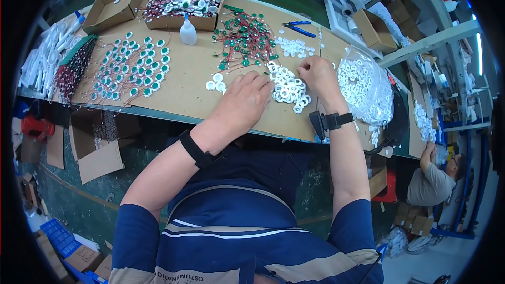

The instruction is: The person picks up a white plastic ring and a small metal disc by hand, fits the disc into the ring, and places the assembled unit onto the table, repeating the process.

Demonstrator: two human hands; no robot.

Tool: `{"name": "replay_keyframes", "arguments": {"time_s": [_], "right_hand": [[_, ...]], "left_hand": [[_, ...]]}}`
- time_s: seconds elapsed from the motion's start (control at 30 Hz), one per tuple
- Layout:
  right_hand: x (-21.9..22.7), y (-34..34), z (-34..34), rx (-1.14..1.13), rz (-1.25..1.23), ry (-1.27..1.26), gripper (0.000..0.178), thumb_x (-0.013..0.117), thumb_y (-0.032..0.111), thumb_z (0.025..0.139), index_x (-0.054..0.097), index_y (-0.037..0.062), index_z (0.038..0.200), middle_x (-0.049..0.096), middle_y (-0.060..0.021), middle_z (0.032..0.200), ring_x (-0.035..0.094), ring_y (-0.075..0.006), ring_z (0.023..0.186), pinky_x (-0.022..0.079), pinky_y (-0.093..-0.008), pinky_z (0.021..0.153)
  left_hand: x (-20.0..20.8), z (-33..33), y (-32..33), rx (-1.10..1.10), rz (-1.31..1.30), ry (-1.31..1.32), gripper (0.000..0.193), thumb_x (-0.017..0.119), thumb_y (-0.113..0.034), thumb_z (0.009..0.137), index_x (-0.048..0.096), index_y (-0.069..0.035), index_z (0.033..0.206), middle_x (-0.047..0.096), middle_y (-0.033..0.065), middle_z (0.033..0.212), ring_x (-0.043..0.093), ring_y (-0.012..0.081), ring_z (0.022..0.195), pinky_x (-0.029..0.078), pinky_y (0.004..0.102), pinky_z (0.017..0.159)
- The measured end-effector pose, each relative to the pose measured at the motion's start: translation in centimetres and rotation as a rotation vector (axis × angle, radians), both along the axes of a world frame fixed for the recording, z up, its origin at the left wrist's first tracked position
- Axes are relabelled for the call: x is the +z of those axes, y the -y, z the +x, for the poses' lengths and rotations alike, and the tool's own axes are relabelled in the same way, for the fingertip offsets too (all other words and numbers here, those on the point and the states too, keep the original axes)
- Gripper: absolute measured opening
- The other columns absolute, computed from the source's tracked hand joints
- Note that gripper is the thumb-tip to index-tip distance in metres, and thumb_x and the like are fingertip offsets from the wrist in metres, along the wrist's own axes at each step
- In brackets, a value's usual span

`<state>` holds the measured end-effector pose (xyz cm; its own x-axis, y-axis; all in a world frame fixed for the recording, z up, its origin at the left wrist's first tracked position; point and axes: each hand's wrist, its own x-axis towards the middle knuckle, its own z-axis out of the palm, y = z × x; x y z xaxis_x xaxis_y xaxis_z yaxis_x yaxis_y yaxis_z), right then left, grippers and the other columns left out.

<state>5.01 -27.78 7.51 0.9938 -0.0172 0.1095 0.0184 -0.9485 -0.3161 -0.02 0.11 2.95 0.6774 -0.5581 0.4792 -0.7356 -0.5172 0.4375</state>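
Note:
My left hand (245, 101) is back-up over the cardboard-covered table, its fingers curled down at the left edge of a pile of white plastic rings (288, 88). What those fingers hold, if anything, is hidden beneath them. A few white discs (214, 83) lie just left of that hand. At the right of the ring pile, my right hand (319, 75) is closed with thumb and fingertips together; anything in the pinch is too small to make out. Small white round parts (295, 47) are scattered beyond it. Green discs with red wires (247, 37) lie heaped behind my left hand.
White-rimmed green discs (138, 68) with wires are spread at the left. Behind stand a glue bottle (188, 30), a full cardboard box (184, 5) and blue-handled cutters (301, 28). A clear bag of rings (365, 87) sits right. Another person (432, 181) works farther right.

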Motion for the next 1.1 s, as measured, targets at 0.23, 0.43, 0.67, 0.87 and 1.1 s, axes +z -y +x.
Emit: {"name": "replay_keyframes", "arguments": {"time_s": [0.23, 0.43, 0.67, 0.87, 1.1], "right_hand": [[1.9, -2.5, -4.7, 0.003, 0.107, 0.151, 0.014, 0.083, 0.013, 0.096, 0.087, 0.0027, 0.104, 0.086, -0.0168, 0.099, 0.085, -0.0299, 0.088, 0.067, -0.0412, 0.08], [-1.4, -7.3, -13.1, 0.193, 0.231, 0.159, 0.021, 0.087, 0.009, 0.096, 0.085, 0.0066, 0.117, 0.082, -0.013, 0.099, 0.082, -0.0313, 0.086, 0.066, -0.0423, 0.078], [-2.3, -8.3, -13.8, 0.249, 0.229, 0.127, 0.018, 0.086, 0.005, 0.098, 0.084, 0.0052, 0.116, 0.079, -0.0158, 0.107, 0.079, -0.0396, 0.098, 0.064, -0.0457, 0.083], [-1.9, -7.2, -13.4, 0.241, 0.275, 0.06, 0.026, 0.087, 0.002, 0.098, 0.084, 0.0022, 0.125, 0.077, -0.015, 0.106, 0.078, -0.0306, 0.09, 0.064, -0.0407, 0.081], [-2.2, -7.4, -13.8, 0.19, 0.392, 0.012, 0.03, 0.084, -0.003, 0.101, 0.083, 0.0011, 0.13, 0.075, -0.0107, 0.106, 0.074, -0.0193, 0.084, 0.062, -0.0336, 0.074]], "left_hand": [[0.1, -0.8, -2.4, -0.04, 0.022, 0.046, 0.021, 0.088, -0.009, 0.096, 0.081, -0.006, 0.116, 0.077, 0.0087, 0.125, 0.071, 0.0321, 0.124, 0.055, 0.0474, 0.107], [-0.6, -2.1, -3.7, -0.021, -0.112, 0.031, 0.018, 0.092, -0.008, 0.09, 0.079, -0.007, 0.103, 0.078, 0.0071, 0.113, 0.073, 0.0329, 0.115, 0.056, 0.0479, 0.101], [-0.9, -2.1, -4.1, 0.016, -0.072, 0.022, 0.018, 0.091, -0.014, 0.091, 0.078, -0.009, 0.103, 0.077, 0.007, 0.112, 0.071, 0.0317, 0.117, 0.054, 0.0478, 0.102], [-0.3, -1.3, -3.8, 0.032, -0.085, 0.026, 0.026, 0.097, -0.009, 0.084, 0.078, -0.01, 0.102, 0.079, 0.006, 0.109, 0.073, 0.0343, 0.115, 0.055, 0.0494, 0.101], [-0.7, -1.5, -3.8, 0.057, -0.103, -0.008, 0.029, 0.084, -0.005, 0.088, 0.084, -0.006, 0.117, 0.078, 0.0113, 0.126, 0.066, 0.0369, 0.139, 0.05, 0.0524, 0.123]]}}
